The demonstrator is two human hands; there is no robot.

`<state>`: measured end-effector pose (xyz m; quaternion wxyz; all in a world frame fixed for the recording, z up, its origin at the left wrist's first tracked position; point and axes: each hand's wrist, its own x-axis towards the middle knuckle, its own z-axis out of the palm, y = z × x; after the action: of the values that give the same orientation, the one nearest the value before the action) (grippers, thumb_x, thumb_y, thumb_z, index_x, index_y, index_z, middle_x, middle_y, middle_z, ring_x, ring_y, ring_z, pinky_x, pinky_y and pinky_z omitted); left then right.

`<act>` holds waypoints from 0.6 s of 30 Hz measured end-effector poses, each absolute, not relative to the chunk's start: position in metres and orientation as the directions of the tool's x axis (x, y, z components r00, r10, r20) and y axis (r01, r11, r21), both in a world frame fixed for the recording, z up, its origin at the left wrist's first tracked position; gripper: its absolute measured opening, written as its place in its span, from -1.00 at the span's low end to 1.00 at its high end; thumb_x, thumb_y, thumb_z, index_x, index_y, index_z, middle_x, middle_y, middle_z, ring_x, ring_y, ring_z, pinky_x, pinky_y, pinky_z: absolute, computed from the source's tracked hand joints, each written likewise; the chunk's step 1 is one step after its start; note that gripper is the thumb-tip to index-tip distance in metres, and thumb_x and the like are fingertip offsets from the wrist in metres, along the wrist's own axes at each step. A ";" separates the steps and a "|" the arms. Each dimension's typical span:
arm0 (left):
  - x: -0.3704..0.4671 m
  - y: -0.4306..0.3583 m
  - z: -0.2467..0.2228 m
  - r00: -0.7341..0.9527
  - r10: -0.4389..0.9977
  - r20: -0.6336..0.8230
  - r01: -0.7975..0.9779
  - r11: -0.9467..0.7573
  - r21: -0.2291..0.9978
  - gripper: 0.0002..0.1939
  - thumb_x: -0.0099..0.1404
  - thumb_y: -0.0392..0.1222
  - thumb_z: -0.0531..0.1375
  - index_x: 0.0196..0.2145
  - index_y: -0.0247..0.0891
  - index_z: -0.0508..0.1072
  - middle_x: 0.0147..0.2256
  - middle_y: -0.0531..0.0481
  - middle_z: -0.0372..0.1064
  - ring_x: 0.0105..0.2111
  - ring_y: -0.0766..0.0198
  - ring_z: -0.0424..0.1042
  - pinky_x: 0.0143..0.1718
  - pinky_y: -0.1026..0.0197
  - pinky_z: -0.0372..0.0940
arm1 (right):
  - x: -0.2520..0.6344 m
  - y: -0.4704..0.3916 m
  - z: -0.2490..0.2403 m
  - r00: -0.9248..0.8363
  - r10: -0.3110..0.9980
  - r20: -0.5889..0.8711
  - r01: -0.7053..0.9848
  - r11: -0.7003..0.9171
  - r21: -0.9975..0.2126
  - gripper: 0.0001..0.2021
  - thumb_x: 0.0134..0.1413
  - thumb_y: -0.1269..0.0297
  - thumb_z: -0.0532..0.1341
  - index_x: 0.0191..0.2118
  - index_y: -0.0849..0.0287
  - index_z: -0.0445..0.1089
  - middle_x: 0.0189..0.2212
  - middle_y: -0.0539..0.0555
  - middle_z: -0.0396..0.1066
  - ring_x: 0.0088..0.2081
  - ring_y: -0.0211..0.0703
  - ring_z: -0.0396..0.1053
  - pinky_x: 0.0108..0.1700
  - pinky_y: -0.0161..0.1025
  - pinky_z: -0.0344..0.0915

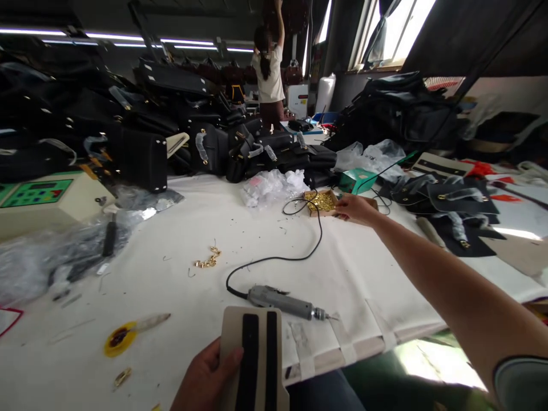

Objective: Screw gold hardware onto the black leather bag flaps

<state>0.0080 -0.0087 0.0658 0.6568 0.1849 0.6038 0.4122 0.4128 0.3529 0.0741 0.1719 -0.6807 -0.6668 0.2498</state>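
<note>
My left hand (209, 371) is closed on a beige panel (262, 348) with two black strips along it, thumb on its face. My right hand (354, 208) reaches far forward to a small cardboard box (314, 213) of tiny gold-coloured metal pieces (322, 200). Its fingers are bent together at the box's right side; what they pinch, if anything, is hidden. Between my hands a grey electric screwdriver (282, 301) lies on its side, its black cable (274, 258) looping back past the box. Gold metal fittings (208, 260) lie in a small cluster further left.
A yellow tape roll (120, 339) and another gold fitting (123, 377) lie at the near left. Black bags (141, 157) are piled along the back. A control box (51, 200) stands left; black flaps (458, 197) lie right. A person (269, 74) stands behind, arm raised.
</note>
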 end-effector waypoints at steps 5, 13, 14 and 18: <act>0.009 -0.012 0.077 -0.058 0.826 -0.560 -0.240 0.533 0.811 -0.40 0.07 0.18 0.50 -0.04 -0.24 0.62 -0.25 -0.13 0.69 -0.28 -0.12 0.67 -0.26 0.00 0.58 | 0.433 0.276 0.053 -0.045 0.978 -0.203 0.862 -0.065 -0.502 -0.82 0.18 0.38 0.31 -0.12 0.25 0.62 -0.48 0.09 0.59 -0.52 -0.22 0.49 -0.49 -0.39 0.34; 0.005 -0.017 0.069 0.023 0.891 -0.454 -0.217 0.448 0.867 -0.48 0.19 0.13 0.47 -0.02 -0.25 0.59 -0.21 -0.13 0.68 -0.24 -0.04 0.66 -0.18 0.06 0.53 | 0.458 0.216 0.070 0.079 0.997 0.011 0.917 -0.069 -0.393 -0.63 0.24 0.30 0.19 0.08 0.16 0.60 -0.08 0.17 0.65 -0.15 -0.03 0.58 -0.02 -0.18 0.43; 0.005 -0.019 0.068 0.028 0.899 -0.437 -0.229 0.431 0.873 -0.47 0.19 0.12 0.47 -0.02 -0.26 0.58 -0.22 -0.13 0.67 -0.26 -0.03 0.66 -0.18 0.06 0.53 | 0.458 0.209 0.074 0.093 0.995 0.042 0.920 -0.070 -0.386 -0.63 0.23 0.29 0.19 0.08 0.14 0.60 -0.04 0.16 0.64 -0.10 -0.01 0.58 0.01 -0.17 0.42; 0.008 -0.032 0.064 0.003 0.930 -0.367 -0.235 0.358 0.904 -0.49 0.20 0.14 0.45 -0.08 -0.30 0.56 -0.27 -0.12 0.66 -0.31 0.01 0.63 -0.25 0.10 0.49 | 0.450 0.181 0.085 0.092 0.989 0.112 0.921 -0.042 -0.386 -0.64 0.22 0.30 0.18 0.03 0.10 0.63 -0.05 0.13 0.65 -0.01 0.01 0.57 0.07 -0.16 0.40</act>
<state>0.0079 -0.0321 0.0642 0.6284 0.3262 0.5329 0.4634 0.4497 0.1807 0.0849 0.1835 -0.7159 -0.6673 0.0925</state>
